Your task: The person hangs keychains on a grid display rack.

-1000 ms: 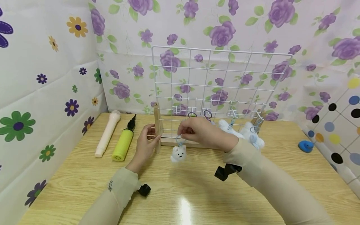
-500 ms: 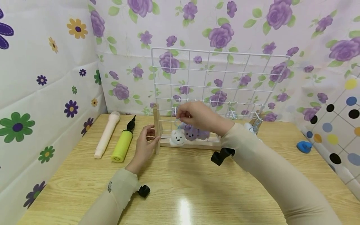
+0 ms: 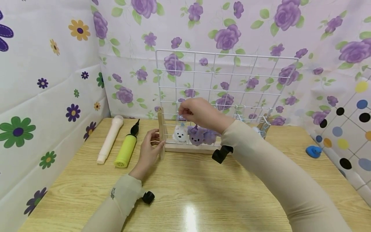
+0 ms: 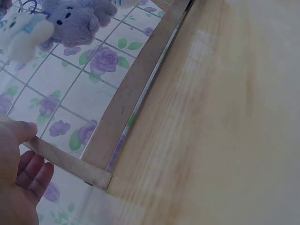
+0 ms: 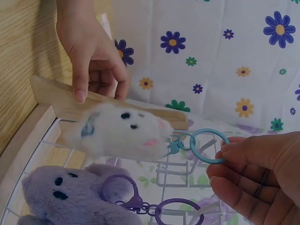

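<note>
My right hand (image 3: 200,111) pinches a light-blue key ring (image 5: 209,130) between thumb and forefinger. From that ring hangs a small white plush keychain (image 5: 119,129) with a dark nose and pink ears. A white hook (image 5: 180,178) of the wire grid (image 3: 217,53) lies close to the ring; whether the ring is round a hook I cannot tell. My left hand (image 3: 149,146) holds the grid's left wooden post (image 3: 161,124), thumb in front and fingers behind. Just right of the white plush, purple plush keychains (image 3: 197,137) hang on purple rings.
White plush keychains at the grid's right end are mostly hidden behind my right arm. On the left lie a pale tube-like stick (image 3: 110,138) and a yellow-green hand pump (image 3: 127,149) with a black nozzle. A small blue figure (image 3: 313,151) sits far right.
My right hand has moved up and towards the grid, carrying the white plush from in front of the base rail to beside the purple ones. The left hand stays on the post.
</note>
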The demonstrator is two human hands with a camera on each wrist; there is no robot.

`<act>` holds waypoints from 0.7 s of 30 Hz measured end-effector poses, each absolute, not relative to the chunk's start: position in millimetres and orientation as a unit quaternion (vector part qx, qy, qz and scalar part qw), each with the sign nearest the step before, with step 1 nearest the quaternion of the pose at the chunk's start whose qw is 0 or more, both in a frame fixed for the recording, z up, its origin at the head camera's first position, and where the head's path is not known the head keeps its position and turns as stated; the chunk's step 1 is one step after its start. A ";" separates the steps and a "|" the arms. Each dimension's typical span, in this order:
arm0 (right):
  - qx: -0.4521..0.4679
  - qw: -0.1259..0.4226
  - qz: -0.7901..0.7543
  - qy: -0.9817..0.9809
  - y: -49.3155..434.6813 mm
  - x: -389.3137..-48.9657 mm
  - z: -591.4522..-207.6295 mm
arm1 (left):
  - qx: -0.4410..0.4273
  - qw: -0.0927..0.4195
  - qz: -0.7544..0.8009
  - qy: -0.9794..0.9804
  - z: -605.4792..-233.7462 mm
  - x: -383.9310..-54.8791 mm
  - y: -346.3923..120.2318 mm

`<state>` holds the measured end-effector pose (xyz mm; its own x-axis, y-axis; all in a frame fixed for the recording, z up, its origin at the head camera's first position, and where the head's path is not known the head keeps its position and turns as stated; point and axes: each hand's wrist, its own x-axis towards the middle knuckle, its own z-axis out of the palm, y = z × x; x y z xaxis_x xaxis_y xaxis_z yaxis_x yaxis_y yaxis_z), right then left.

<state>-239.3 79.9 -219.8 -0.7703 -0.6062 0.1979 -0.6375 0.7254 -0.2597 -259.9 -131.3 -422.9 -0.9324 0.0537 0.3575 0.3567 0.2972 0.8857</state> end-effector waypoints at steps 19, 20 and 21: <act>0.337 0.036 0.141 -0.930 74.1 -252.5 -225.2 | -0.136 0.133 -0.578 -0.794 -425.0 -260.6 -132.3; 0.337 0.035 0.140 -0.930 73.8 -252.7 -225.2 | -0.135 0.133 -0.578 -0.794 -425.0 -260.6 -132.5; 0.337 0.035 0.139 -0.931 73.6 -252.9 -225.3 | -0.135 0.133 -0.577 -0.794 -425.2 -260.7 -132.5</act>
<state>-252.9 73.6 -225.3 -0.7710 -0.6166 0.1589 -0.6362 0.7349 -0.2351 -260.7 -132.5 -425.2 -0.9282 0.0613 0.3671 0.3680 0.2978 0.8809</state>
